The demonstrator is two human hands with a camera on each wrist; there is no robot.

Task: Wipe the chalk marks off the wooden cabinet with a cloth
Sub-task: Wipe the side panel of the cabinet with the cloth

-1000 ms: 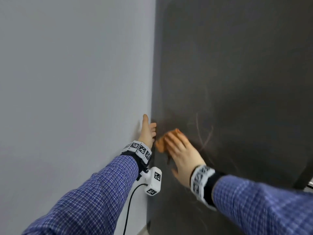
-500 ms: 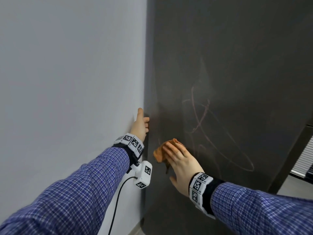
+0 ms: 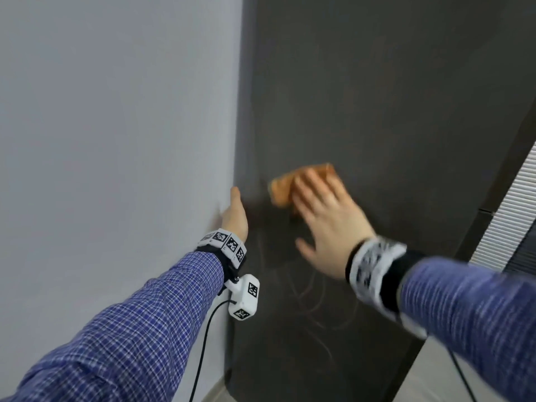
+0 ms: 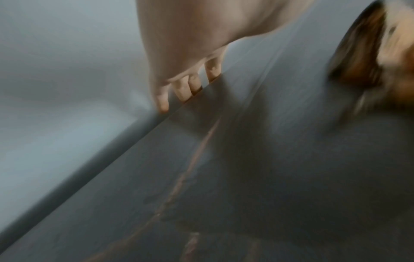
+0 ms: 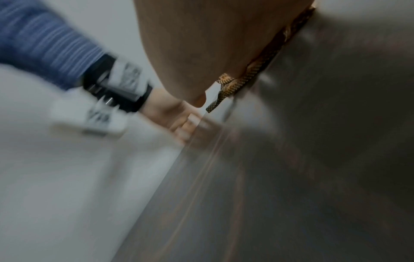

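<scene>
The dark wooden cabinet (image 3: 391, 97) stands upright against a wall. Faint reddish chalk marks (image 3: 314, 300) loop over its face below my right hand; the left wrist view shows them as a streak (image 4: 190, 164). My right hand (image 3: 324, 210) presses an orange-brown cloth (image 3: 285, 185) flat against the cabinet face with straight fingers. The cloth (image 5: 257, 74) peeks out from under my palm in the right wrist view. My left hand (image 3: 236, 213) is at the cabinet's left edge, fingers (image 4: 190, 85) hooked round that edge, thumb up along the wall.
A pale grey wall (image 3: 116, 140) meets the cabinet's left edge. A white slatted surface (image 3: 516, 213) lies beyond the cabinet's right side. A black cable (image 3: 203, 343) hangs from my left wrist camera. A strip of floor (image 3: 214, 393) shows at the bottom.
My right hand has swept the cloth up and to the right across the cabinet face; the chalk marks now lie below it. My left hand has stayed at the cabinet's edge.
</scene>
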